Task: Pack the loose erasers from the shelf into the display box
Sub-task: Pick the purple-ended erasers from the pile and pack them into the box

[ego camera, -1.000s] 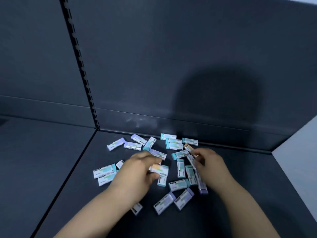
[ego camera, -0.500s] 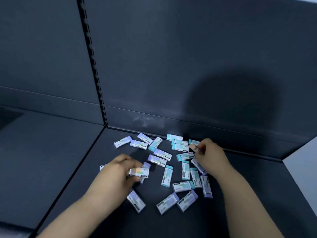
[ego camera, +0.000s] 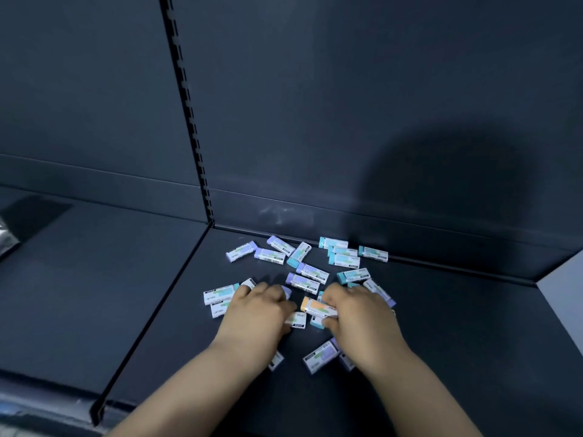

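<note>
Several small sleeved erasers (ego camera: 303, 280), with teal, purple or orange ends, lie scattered on the dark shelf (ego camera: 457, 326) near its back wall. My right hand (ego camera: 359, 323) lies over the middle of the pile and pinches an orange-ended eraser (ego camera: 315, 305) between fingers and thumb. Curled over the pile's left part, my left hand (ego camera: 255, 313) holds a white-sleeved eraser (ego camera: 296, 320) under its fingers. More erasers are partly hidden under both hands. No display box is in view.
A slotted upright (ego camera: 186, 105) divides the back panel, and a seam (ego camera: 157, 307) splits the shelf into two bays. Something silvery (ego camera: 6, 241) shows at the far left edge. A pale side panel (ego camera: 564, 304) closes the right end.
My right hand has drawn back from the rear erasers to the pile's middle with an orange-ended eraser. My left hand has shifted right towards it. The camera has tilted.
</note>
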Demonstrator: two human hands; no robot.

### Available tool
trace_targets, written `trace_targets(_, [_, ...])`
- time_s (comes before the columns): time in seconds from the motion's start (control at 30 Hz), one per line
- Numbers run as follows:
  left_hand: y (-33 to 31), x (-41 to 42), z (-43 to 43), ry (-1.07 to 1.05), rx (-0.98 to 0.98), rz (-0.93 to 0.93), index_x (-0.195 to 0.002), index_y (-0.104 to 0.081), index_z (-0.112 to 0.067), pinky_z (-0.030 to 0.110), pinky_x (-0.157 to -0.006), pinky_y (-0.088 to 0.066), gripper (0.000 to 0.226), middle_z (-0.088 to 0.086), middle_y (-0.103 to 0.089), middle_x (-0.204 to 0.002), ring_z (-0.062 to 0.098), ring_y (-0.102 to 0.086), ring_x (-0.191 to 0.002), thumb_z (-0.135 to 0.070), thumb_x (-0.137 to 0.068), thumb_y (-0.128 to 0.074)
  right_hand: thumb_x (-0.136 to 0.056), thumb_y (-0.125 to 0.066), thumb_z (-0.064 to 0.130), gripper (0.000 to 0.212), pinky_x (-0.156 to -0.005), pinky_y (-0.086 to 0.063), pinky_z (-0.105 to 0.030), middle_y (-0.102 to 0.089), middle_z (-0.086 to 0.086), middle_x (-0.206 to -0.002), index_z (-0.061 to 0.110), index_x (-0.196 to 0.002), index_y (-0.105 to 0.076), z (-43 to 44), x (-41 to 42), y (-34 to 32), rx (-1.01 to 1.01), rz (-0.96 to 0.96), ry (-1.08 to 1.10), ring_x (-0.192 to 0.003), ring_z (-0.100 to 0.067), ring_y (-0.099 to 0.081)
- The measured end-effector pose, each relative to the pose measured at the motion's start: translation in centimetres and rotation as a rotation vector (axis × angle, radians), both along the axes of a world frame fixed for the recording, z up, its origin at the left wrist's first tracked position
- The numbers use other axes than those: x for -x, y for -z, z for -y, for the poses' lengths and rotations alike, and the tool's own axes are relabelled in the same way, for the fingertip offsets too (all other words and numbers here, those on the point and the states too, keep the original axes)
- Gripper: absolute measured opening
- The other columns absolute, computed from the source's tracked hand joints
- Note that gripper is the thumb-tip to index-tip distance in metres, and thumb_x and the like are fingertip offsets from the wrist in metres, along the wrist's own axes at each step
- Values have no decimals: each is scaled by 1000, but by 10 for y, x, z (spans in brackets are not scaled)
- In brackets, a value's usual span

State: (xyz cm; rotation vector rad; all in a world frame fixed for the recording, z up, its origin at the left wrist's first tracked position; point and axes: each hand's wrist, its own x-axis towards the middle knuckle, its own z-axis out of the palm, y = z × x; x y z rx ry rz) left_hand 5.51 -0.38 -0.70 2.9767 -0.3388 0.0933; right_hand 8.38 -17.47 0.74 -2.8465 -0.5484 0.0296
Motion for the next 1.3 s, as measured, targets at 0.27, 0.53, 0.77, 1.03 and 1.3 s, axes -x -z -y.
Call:
trace_targets(0.27, [-18, 14, -19, -38, -40, 99, -112, -62, -33, 30, -80, -35, 29, -10, -61, -106, 17, -57, -100, -35, -84, -62, -88, -50, 28, 30, -88, -35, -25, -58, 6, -111, 29, -119, -54, 0, 6, 9, -124, 14, -58, -107, -15, -48])
trace_targets(0.53, [-30, 59, -89, -91, -94, 216, -84, -73, -29, 27, -60, -46, 33, -11, -69, -77, 16, -64, -64, -30, -55, -87, -83, -60, 18, 26, -89, -40, -24, -59, 7, -108, 25, -108, -62, -71, 34, -6, -260, 43, -209, -103, -15, -53])
trace_targets(0.77, [-32, 103, -209, -109, -115, 353, -87, -74, -26, 34, -55, -49, 29, -8, -68, -74, 20, -63, -61, -28, -60, -85, -84, -60, 19, 25, -87, -43, -27, -57, 10, -105, 25, -108, -63, -197, 79, -12, -272, 95, -242, -97, -14, -53])
trace_targets(1.03, [-36, 146, -364, -30, -81, 372, -95, -73, -22, 33, -67, -44, 33, -7, -70, -84, 20, -65, -72, -25, -64, -83, -89, -55, 24, 24, -85, -38, -16, -51, 17, -108, 30, -112, -58, -341, 135, -17, -325, 51, -177, -98, -4, -48])
trace_targets(1.3, [-31, 138, -417, -1, 13, 325, -92, -74, -22, 32, -66, -48, 41, -9, -70, -84, 16, -66, -74, -22, -54, -88, -87, -59, 23, 22, -81, -35, -5, -48, 25, -101, 30, -108, -60, -385, 138, -21, -387, -2, -92, -97, 3, -47])
